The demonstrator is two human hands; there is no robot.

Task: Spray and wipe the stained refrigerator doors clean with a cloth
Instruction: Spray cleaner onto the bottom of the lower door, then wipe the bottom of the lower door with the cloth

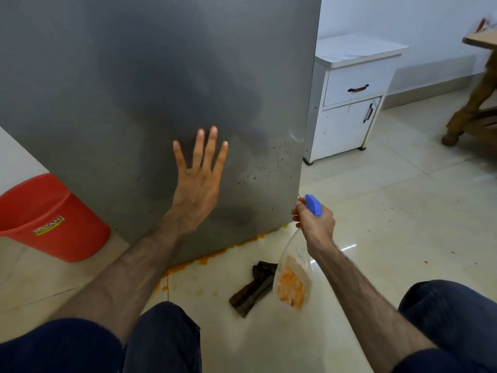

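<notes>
Many dark specks dot the grey brushed-metal refrigerator door (134,76) low right. Left hand (197,181) flat on it, fingers spread. Right hand (314,220) grips clear blue-capped spray bottle (294,275) beside the door's edge; brown folded cloth (255,286) on floor.

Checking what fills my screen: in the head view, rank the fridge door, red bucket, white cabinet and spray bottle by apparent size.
1. Fridge door, by far the largest.
2. and 3. Red bucket and white cabinet: they look alike; the bucket is cut off and the cabinet stands farther away, so unranked.
4. Spray bottle, smallest.
</notes>
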